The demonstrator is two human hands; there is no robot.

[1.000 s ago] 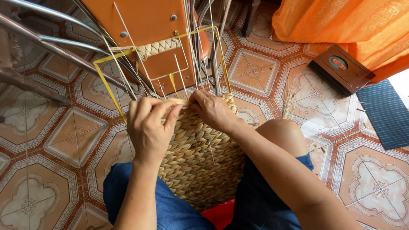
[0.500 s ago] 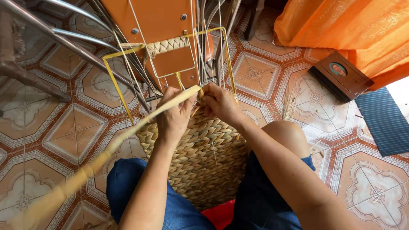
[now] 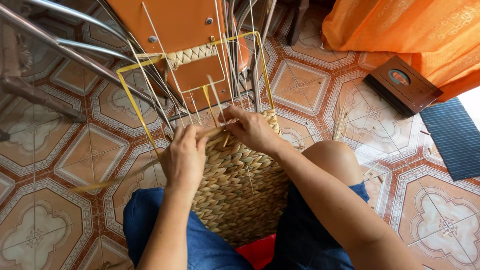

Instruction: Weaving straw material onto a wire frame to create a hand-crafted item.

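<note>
Across the tiled floor (image 3: 45, 150), filling the lower centre of the frame, a woven basket (image 3: 240, 190) rests between the person's knees, propped so its open rim faces the hands. Above it a yellow wire frame (image 3: 131, 95) stands upright, guiding the weave. Left hand (image 3: 184, 157) is closed on a pale fibre strand (image 3: 150, 167) trailing left; right hand (image 3: 252, 129) pinches the strand's end at the rim.
</note>
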